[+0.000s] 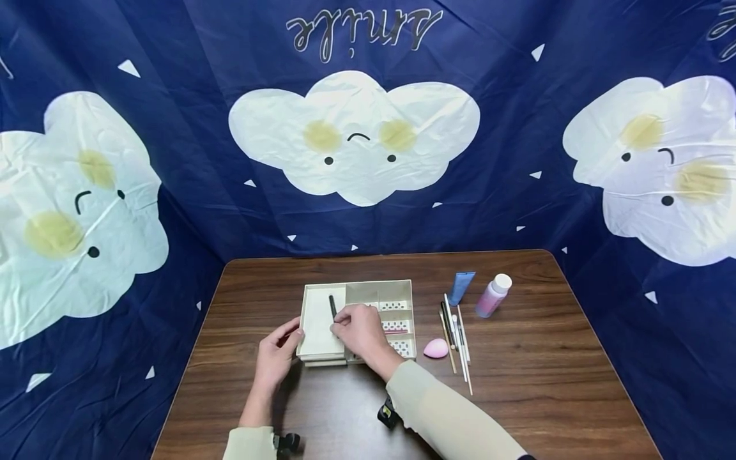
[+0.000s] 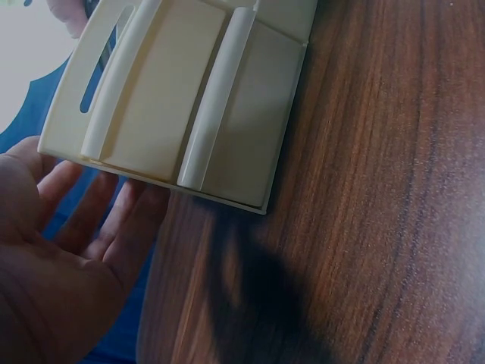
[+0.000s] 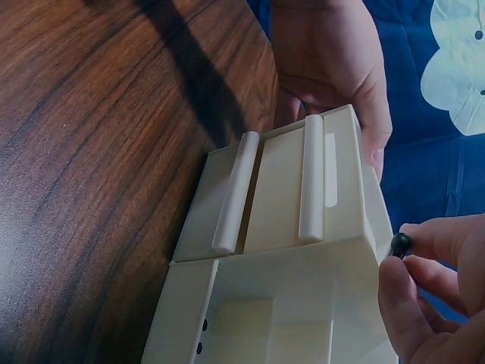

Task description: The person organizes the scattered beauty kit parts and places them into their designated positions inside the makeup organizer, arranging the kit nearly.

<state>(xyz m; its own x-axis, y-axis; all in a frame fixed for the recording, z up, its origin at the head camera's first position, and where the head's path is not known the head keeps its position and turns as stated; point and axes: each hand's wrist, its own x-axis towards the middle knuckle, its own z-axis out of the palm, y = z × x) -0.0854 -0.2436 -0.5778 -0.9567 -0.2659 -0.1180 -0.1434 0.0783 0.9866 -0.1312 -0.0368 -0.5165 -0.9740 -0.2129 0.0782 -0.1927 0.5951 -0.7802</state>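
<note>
A cream storage box (image 1: 324, 319) stands on the table, with a raised lidded section at its left and open compartments (image 1: 393, 305) at its right. My right hand (image 1: 362, 329) is over the box and pinches a slim black stick, perhaps a makeup pencil (image 1: 332, 305), between thumb and fingers. In the right wrist view only the stick's dark rounded end (image 3: 400, 244) shows at the fingertips. My left hand (image 1: 276, 354) touches the box's left side; in the left wrist view its fingers (image 2: 132, 227) lie fairly straight against that side. Two drawers with rounded handles (image 2: 216, 98) face the front.
A pink makeup sponge (image 1: 436, 348) lies right of the box. Beyond it are several thin brushes (image 1: 456, 338), a blue tube (image 1: 460, 289) and a pink-purple bottle with a white cap (image 1: 493, 296). A pink stick (image 1: 395, 331) lies in one compartment. Dark blue cloth (image 1: 368, 223) hangs behind the table.
</note>
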